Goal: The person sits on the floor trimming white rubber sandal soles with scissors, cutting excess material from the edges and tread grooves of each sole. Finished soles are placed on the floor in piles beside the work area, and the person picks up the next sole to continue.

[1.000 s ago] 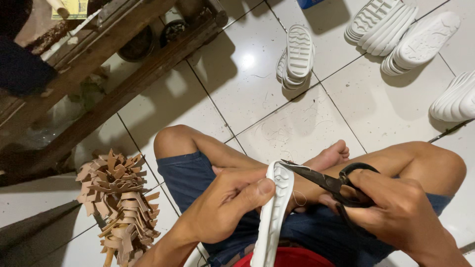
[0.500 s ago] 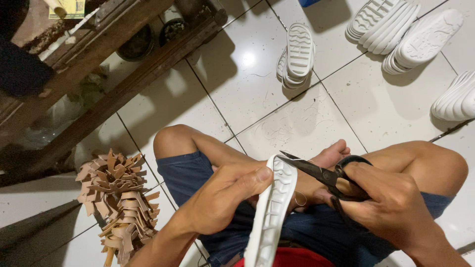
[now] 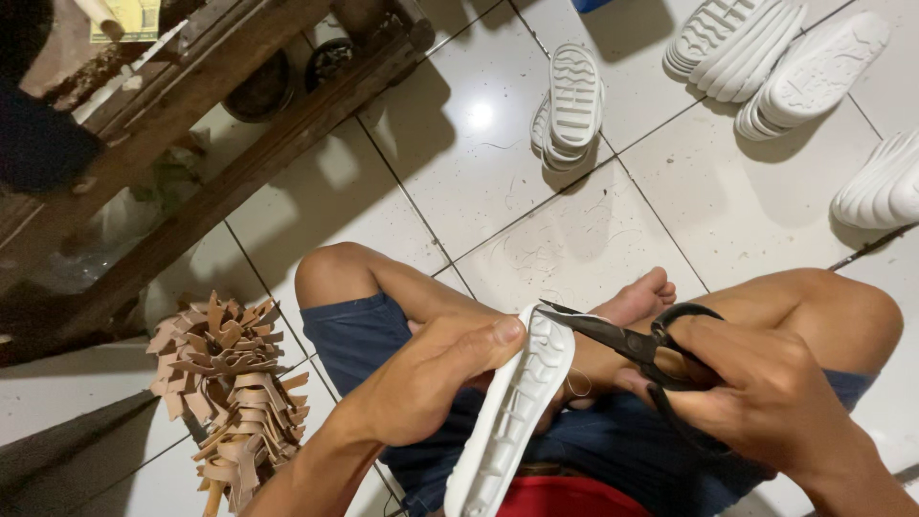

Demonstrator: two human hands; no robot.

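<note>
I sit cross-legged on a white tiled floor. My left hand [image 3: 436, 378] grips a white shoe sole [image 3: 507, 421] by its side, thumb near the toe end, tread facing up and right. My right hand [image 3: 766, 402] holds black scissors [image 3: 632, 345] through the handle loops. The scissor blades point left, their tips touching the upper edge of the sole near its toe. A thin trimmed strand hangs below the blades.
A heap of brown leather pieces [image 3: 230, 383] lies on the floor at my left knee. Stacks of white soles [image 3: 570, 105] [image 3: 775, 57] [image 3: 881, 187] lie ahead and to the right. A dark wooden frame [image 3: 211, 144] runs across the upper left.
The sole has shifted slightly in my left hand and tilted further right. My right hand brought the scissor tips closer onto the sole's upper edge.
</note>
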